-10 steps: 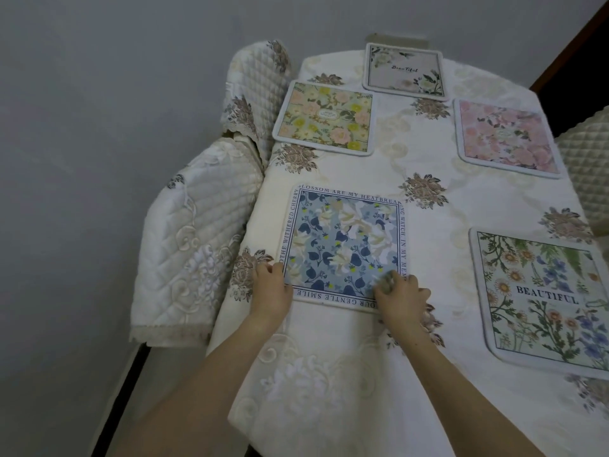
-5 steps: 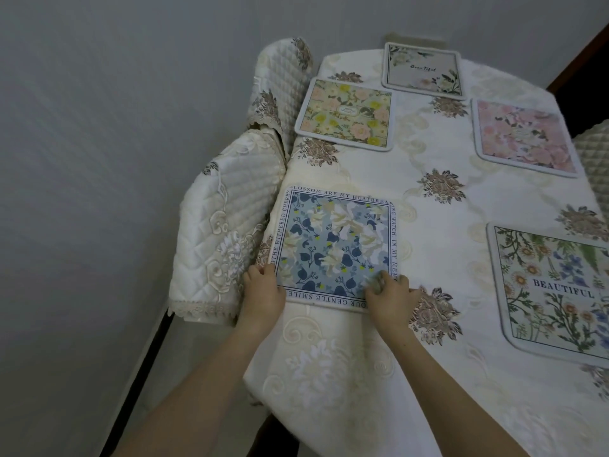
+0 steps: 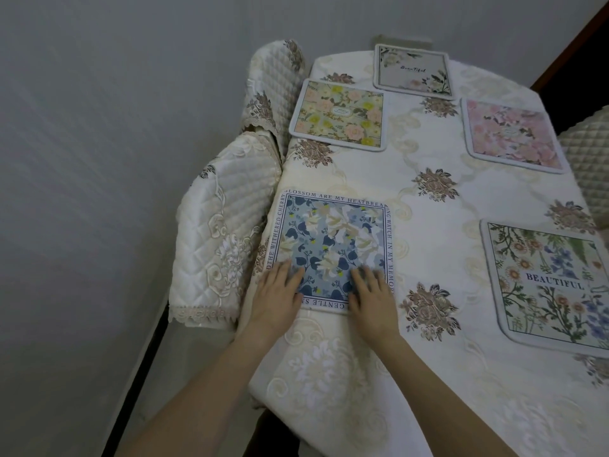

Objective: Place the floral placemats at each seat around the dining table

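A home dining room: cloth-covered table (image 3: 428,192), quilted chair covers (image 3: 217,232), placemats (image 3: 339,115).

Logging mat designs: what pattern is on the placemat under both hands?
Head view: blue placemat with white flowers, dark blue leaves, and a lettered white border.

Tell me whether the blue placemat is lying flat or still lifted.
Flat. The blue placemat lies fully on the tablecloth, no edge raised, with the left hand and right hand resting palm-down, fingers spread, on its near corners.

Blue placemat (image 3: 333,245): near corners and part of border lettering hidden under left hand (image 3: 275,298) and right hand (image 3: 374,300). Right of it, green placemat (image 3: 543,285) cut by frame edge.
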